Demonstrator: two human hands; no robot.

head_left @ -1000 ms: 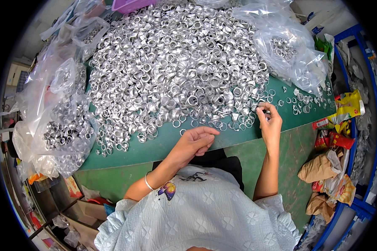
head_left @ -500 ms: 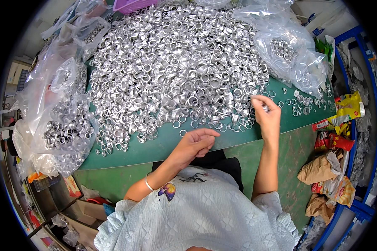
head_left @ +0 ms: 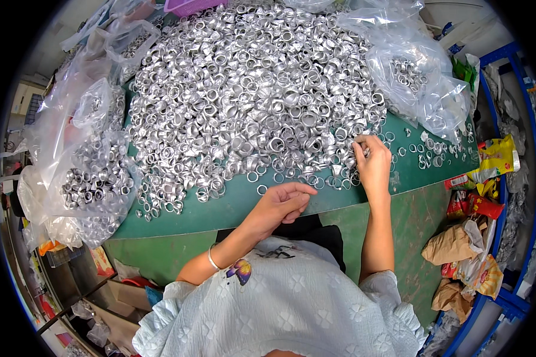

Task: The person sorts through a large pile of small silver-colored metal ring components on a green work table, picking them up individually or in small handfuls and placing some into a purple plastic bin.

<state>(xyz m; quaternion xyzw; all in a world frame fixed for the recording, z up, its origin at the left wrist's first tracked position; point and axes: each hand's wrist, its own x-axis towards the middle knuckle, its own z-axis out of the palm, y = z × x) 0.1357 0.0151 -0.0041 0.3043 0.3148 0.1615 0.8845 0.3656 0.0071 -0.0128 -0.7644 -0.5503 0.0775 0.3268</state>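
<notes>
A wide heap of silver-coloured metal rings covers most of the green tabletop. At the right front fringe of that heap is my right hand. Its thumb and fingers are pinched together, and their tips hide whatever lies between them. My left hand hovers near the front edge, just short of a few stray rings. The index finger points right while the thumb and other fingers curl inward. Whether anything is inside this curl is hidden.
Clear plastic bags holding rings flank the heap, one bag at left and another at back right. A smaller scatter of rings lies at right. Behind is a purple basket; a blue rack stands far right.
My right hand has moved slightly left and down onto the heap's edge, its fingers curling further in. Silver bits seen in it earlier are now hidden. The left hand barely moved.
</notes>
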